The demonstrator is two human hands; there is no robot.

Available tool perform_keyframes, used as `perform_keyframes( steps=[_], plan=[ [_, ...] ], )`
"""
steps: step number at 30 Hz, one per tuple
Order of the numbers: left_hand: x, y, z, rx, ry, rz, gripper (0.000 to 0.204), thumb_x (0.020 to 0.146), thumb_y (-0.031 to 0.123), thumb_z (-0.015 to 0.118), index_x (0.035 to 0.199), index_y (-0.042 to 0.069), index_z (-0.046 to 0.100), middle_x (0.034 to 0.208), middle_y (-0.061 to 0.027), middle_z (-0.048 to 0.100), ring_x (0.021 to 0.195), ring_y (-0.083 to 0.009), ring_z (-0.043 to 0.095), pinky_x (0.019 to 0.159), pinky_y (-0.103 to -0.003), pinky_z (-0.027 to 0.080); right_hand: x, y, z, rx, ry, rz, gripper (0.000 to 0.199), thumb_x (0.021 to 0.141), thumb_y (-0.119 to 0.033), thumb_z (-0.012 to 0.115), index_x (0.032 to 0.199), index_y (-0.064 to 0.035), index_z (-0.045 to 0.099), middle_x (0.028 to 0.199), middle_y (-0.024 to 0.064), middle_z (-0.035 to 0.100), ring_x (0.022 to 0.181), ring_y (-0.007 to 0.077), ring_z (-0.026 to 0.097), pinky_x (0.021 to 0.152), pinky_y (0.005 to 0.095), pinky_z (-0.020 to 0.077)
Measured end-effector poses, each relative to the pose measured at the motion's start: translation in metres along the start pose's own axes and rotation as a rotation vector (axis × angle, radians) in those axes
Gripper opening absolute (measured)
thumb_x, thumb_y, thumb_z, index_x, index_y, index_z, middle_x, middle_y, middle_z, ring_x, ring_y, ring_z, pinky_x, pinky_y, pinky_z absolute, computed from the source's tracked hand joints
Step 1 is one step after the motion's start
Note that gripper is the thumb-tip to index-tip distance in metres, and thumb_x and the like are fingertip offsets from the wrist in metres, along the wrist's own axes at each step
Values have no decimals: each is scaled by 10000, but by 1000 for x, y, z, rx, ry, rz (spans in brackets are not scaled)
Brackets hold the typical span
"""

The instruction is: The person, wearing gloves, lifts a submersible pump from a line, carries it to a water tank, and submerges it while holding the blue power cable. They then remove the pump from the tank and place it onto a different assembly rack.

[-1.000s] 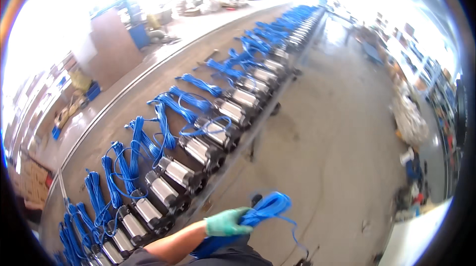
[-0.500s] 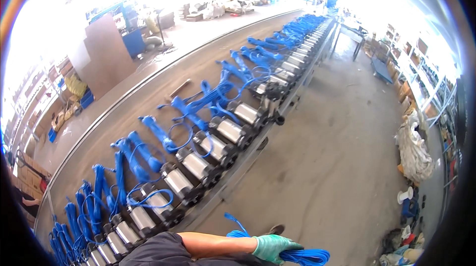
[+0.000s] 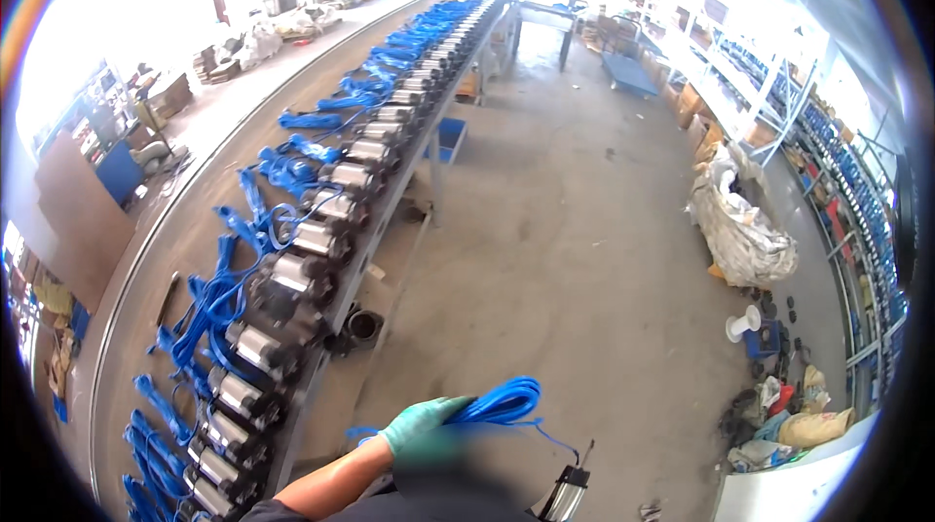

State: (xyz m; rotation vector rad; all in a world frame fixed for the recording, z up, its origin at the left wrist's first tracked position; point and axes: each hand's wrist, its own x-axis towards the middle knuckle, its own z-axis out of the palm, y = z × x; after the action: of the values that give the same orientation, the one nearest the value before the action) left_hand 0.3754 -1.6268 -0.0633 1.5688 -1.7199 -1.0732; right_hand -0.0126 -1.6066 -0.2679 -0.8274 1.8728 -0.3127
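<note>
One gloved left hand (image 3: 421,429) has its fingers closed round a coiled blue cable (image 3: 502,403) above the floor, beside the counter (image 3: 185,249); carrying looks underway, needing a free spot among the pumps (image 3: 292,274). Right hand unseen.

A bare forearm reaches up from the lower edge, its hand (image 3: 421,428) in a green glove, fingers curled closed in a grasp. The other hand is out of view.

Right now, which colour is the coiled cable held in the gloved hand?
The coiled cable is bright blue; the hand holding it wears a green glove. The head view shows it best.
</note>
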Motion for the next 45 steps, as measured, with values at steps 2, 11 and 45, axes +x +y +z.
perform_keyframes(
  steps=[2,11,45],
  plan=[
    [47,-19,-18,-158,39,-70,735,797,234,795,1443,8,526,1255,-228,668,1148,-364,670,986,-408,530,38,-37,-2,-5,10,5,154,900,-181,620,923,-35,665,792,127,670,653,251,663,555,462,560],
    [299,-90,-127,-250,171,-110,706,841,136,801,1461,-26,505,1188,-155,720,1097,-181,697,1007,-338,537,220,-297,35,-14,69,-6,157,905,-182,620,938,-36,667,810,134,676,664,258,673,559,469,565],
    [1320,-229,-580,-475,293,-81,782,806,84,841,1480,-54,470,1248,-104,680,1095,-124,634,971,-312,534,882,-1107,93,15,177,110,175,920,-188,618,994,-40,675,878,160,700,706,288,709,575,498,583]
  ],
)
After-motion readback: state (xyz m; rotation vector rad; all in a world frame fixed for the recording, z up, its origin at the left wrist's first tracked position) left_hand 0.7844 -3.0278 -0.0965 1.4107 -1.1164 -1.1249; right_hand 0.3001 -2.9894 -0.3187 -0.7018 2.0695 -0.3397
